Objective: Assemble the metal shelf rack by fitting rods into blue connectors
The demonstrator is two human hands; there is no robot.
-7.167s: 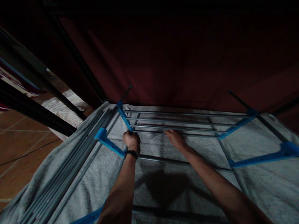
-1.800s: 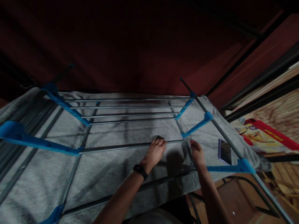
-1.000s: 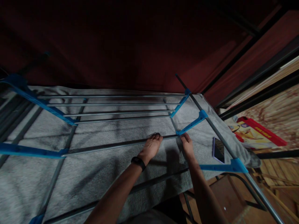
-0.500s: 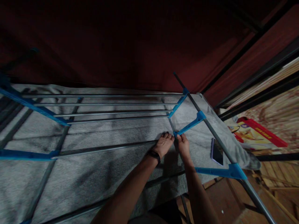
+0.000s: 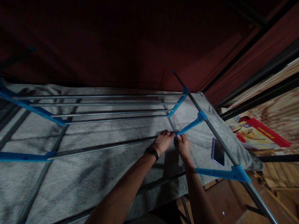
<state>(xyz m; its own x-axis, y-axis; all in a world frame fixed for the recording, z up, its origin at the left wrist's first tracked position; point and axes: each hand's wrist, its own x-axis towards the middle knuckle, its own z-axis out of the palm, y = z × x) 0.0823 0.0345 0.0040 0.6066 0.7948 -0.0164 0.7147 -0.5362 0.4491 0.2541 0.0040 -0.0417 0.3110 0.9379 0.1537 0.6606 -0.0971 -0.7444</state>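
Note:
A rack frame of grey metal tubes and blue plastic brackets spreads before me. My left hand [image 5: 163, 142], with a dark band on its wrist, is closed over the right end of a long grey tube [image 5: 112, 146]. Its fingertips reach the near end of a blue bracket [image 5: 190, 126]. My right hand [image 5: 183, 145] pinches that same end from the right side, thumb on top. The joint between tube and bracket is largely hidden by my fingers. Farther back, several parallel tubes [image 5: 121, 112] run between a left blue bracket [image 5: 44, 113] and a right blue bracket [image 5: 177, 105].
The frame lies on a grey blanket [image 5: 93, 174]. A phone [image 5: 218, 152] rests on the blanket right of my hands. Another blue bracket [image 5: 217, 172] crosses near my right forearm. Beyond are a dark red wall [image 5: 112, 46] and a red-yellow box [image 5: 261, 132].
My left hand has shifted slightly and flattened over the tube's end, which sits a little higher. My right hand keeps its pinch on the bracket. The view has moved slightly.

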